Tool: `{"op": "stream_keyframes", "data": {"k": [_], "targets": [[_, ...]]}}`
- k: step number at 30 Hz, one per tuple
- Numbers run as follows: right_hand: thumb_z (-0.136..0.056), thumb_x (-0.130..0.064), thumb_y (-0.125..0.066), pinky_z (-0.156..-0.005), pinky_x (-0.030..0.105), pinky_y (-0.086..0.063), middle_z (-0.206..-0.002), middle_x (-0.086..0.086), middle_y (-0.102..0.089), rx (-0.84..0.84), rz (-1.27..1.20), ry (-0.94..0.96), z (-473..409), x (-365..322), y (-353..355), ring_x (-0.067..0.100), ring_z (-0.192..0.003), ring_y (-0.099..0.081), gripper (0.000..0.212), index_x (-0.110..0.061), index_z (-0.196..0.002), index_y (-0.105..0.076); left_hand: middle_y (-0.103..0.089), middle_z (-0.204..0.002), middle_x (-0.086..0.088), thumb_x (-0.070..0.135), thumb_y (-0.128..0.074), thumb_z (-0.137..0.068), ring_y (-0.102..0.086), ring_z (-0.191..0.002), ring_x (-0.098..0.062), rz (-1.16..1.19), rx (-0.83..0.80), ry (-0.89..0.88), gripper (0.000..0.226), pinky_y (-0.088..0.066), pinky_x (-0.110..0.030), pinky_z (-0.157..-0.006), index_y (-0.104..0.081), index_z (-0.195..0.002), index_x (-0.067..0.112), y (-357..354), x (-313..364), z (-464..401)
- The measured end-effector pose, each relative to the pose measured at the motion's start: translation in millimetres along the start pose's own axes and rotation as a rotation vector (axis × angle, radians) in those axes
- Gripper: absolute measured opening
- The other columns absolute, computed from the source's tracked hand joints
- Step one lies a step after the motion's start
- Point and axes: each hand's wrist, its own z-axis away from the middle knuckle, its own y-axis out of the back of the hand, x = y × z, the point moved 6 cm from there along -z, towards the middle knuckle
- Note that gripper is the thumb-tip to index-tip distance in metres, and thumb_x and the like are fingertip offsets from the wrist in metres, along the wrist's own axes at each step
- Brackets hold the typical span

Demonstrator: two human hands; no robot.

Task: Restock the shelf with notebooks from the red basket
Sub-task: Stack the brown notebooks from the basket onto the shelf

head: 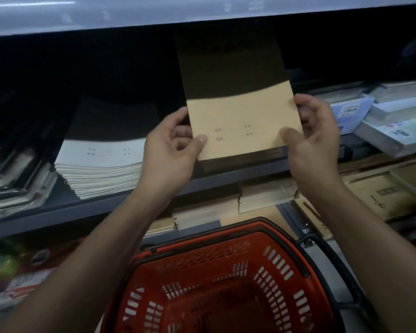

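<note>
Head view: left hand (172, 150) and right hand (315, 138) pinch a tan notebook (243, 126) by its side edges, over the shelf (106, 207); red basket (226, 284) sits below both hands.

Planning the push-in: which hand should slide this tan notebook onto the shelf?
Probably right hand: its thumb lies on the tan notebook cover; left hand pinches the corner beside the white stack.

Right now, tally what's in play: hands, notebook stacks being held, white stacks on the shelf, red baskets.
Hands: 2, left hand and right hand
Held tan notebook stack: 1
White notebook stack on the shelf: 1
Red basket: 1
Total: 5
</note>
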Motion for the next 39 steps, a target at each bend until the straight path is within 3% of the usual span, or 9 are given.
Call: {"op": "stream_keyframes", "data": {"k": [8,11,15,18,23,28,31,35,39], "targets": [[-0.098,-0.012,-0.058,-0.103,0.034,-0.054,-0.130,0.001,-0.061,0.088,0.121,0.052,-40,25,-21,0.010,-0.119,-0.060,0.035,-0.020,-0.132,-0.062,-0.074,-0.109,0.002,0.021,-0.066,-0.098,-0.073,-0.099,-0.009,-0.075,0.107,-0.080,0.030,-0.061,-0.031,-0.083,-0.058,-0.124,0.033,-2,-4,-42],[-0.096,-0.029,-0.054,-0.108,0.044,-0.049,-0.125,-0.007,-0.061,0.075,0.232,0.030,-44,36,-26,0.018,-0.124,-0.057,0.038,-0.025,-0.134,-0.061,-0.074,-0.100,0.011,0.038,-0.060,-0.100,-0.070,-0.097,-0.005,-0.283,0.166,-0.082,0.024,-0.060,-0.036,-0.086,-0.069,-0.118,0.026,-3,-12,-50],[-0.106,-0.026,-0.050,-0.111,0.039,-0.042,-0.105,-0.028,-0.044,-0.007,0.406,0.020,-42,42,-28,0.023,-0.126,-0.051,0.039,-0.016,-0.143,-0.057,-0.064,-0.084,0.006,0.047,-0.041,-0.105,-0.062,-0.099,-0.026,-0.644,0.145,-0.157,0.032,-0.038,-0.030,-0.072,-0.067,-0.101,0.027,-14,-11,-44],[-0.108,-0.031,-0.048,-0.108,0.043,-0.044,-0.121,-0.007,-0.062,-0.020,0.506,0.007,-41,47,-24,0.028,-0.125,-0.054,0.043,-0.013,-0.145,-0.057,-0.057,-0.099,0.000,0.058,-0.039,-0.102,-0.056,-0.109,-0.022,-0.750,0.105,-0.128,0.050,-0.033,-0.026,-0.076,-0.066,-0.126,0.024,-21,-10,-40],[-0.108,-0.035,-0.049,-0.105,0.045,-0.049,-0.129,0.011,-0.068,-0.100,0.549,0.047,-37,46,-23,0.026,-0.120,-0.060,0.044,-0.007,-0.140,-0.061,-0.062,-0.103,-0.008,0.069,-0.046,-0.094,-0.054,-0.095,-0.023,-0.902,0.058,-0.149,0.065,-0.035,-0.029,-0.071,-0.061,-0.127,0.016,-25,-11,-36],[-0.098,-0.050,-0.063,-0.112,0.033,-0.041,-0.147,0.005,-0.057,-0.191,0.532,0.022,-35,49,-23,0.019,-0.134,-0.051,0.067,-0.012,-0.152,-0.049,-0.063,-0.130,-0.014,0.056,-0.055,-0.097,-0.053,-0.118,-0.034,-0.905,0.054,-0.150,0.068,-0.040,-0.032,-0.086,-0.046,-0.151,0.015,-30,0,-26],[-0.091,-0.057,-0.069,-0.114,0.043,-0.043,-0.149,0.002,-0.053,-0.209,0.527,0.021,-36,53,-21,0.017,-0.137,-0.048,0.077,-0.016,-0.153,-0.049,-0.065,-0.130,-0.010,0.049,-0.063,-0.095,-0.055,-0.115,-0.029,-0.839,0.060,-0.167,0.061,-0.035,-0.024,-0.080,-0.053,-0.145,0.015,-33,4,-22],[-0.088,-0.058,-0.073,-0.115,0.041,-0.042,-0.151,-0.001,-0.051,-0.208,0.539,0.036,-38,56,-17,0.015,-0.139,-0.046,0.079,-0.018,-0.152,-0.050,-0.068,-0.126,-0.009,0.049,-0.064,-0.095,-0.057,-0.110,-0.029,-0.847,0.101,-0.205,0.059,-0.032,-0.024,-0.078,-0.056,-0.143,0.015,-33,6,-21],[-0.079,-0.071,-0.071,-0.110,0.044,-0.047,-0.144,-0.005,-0.054,-0.197,0.536,0.057,-41,58,-13,0.014,-0.134,-0.049,0.081,-0.023,-0.145,-0.059,-0.069,-0.128,-0.008,0.053,-0.062,-0.095,-0.065,-0.107,-0.027,-0.876,0.137,-0.287,0.065,-0.046,-0.033,-0.087,-0.053,-0.146,0.013,-33,4,-22]]}}
